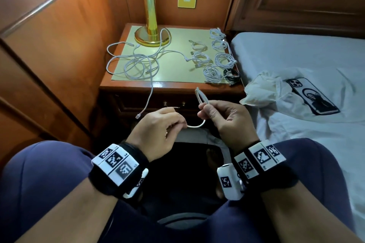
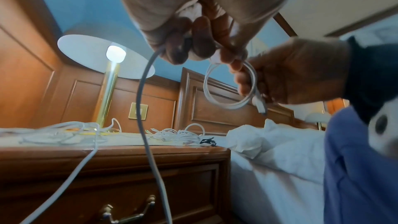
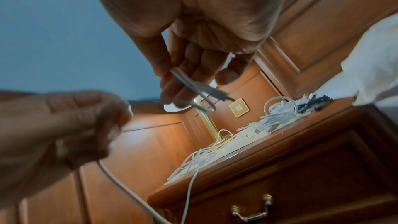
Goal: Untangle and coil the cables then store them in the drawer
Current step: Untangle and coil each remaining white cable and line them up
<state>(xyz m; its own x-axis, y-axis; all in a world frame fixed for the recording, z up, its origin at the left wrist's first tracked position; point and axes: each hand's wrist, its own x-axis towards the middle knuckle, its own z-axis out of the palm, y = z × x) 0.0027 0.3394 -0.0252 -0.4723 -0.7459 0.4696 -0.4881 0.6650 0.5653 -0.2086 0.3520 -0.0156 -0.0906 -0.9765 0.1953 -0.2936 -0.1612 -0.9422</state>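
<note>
In front of the nightstand (image 1: 169, 87), my left hand (image 1: 171, 122) grips a white cable (image 1: 195, 125) that sags across to my right hand (image 1: 209, 110). The right hand pinches a small loop (image 1: 199, 94) of that same cable; the loop (image 3: 193, 88) and its plug show in the right wrist view. Below the left hand (image 2: 183, 45) the cable (image 2: 142, 91) hangs down. A loose tangle of white cables (image 1: 136, 63) lies on the nightstand's left half, with one end (image 1: 137, 116) dangling over the front edge. Several coiled cables (image 1: 217, 55), one of them black (image 1: 232, 75), lie at the right. The drawer (image 2: 150, 185) is closed.
A brass lamp (image 1: 151, 25) stands at the back of the nightstand. To the right is a bed (image 1: 296, 55) with a crumpled white bag (image 1: 262, 90) and a phone (image 1: 312, 95) on it. Wood panelling closes in the left side. My knees fill the foreground.
</note>
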